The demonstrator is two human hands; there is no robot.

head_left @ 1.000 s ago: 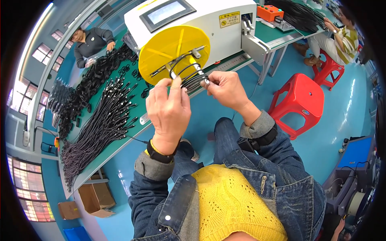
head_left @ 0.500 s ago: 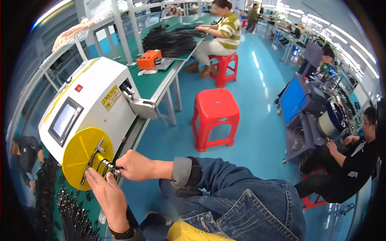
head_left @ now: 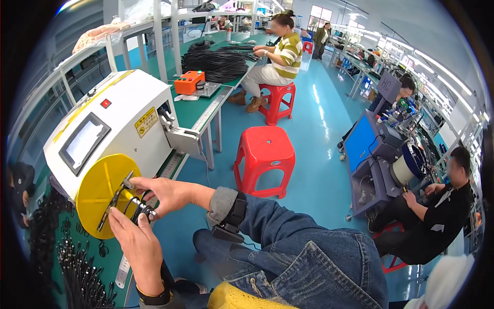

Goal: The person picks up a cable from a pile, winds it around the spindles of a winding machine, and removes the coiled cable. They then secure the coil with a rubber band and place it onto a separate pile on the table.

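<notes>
A yellow disc (head_left: pixel 92 198) with a metal spindle is mounted on the front of a white winding machine (head_left: pixel 110 131). A black cable (head_left: pixel 145 207) is looped around the spindle. My right hand (head_left: pixel 172 197) reaches over the spindle, its fingers spread around the loops. Its index finger extends toward the metal piece on the disc, and some of its fingers are hidden behind the cable. My left hand (head_left: pixel 136 247) is below, fingers stretched out and thumb raised. Its fingertips are by the disc's lower edge, next to the loops; whether they touch the cable is unclear.
Many black cables (head_left: pixel 85 273) lie on the green bench at lower left. An orange control box (head_left: pixel 189 82) stands behind the machine, with a cable pile (head_left: pixel 221 64) beyond. A red stool (head_left: pixel 267 149) is ahead. Co-workers sit at the bench and by a dark machine (head_left: pixel 373 144).
My right hand has opened from its closed grip at the spindle's end, and its fingers have moved up toward the disc. My left hand stays close by. The view has shifted slightly.
</notes>
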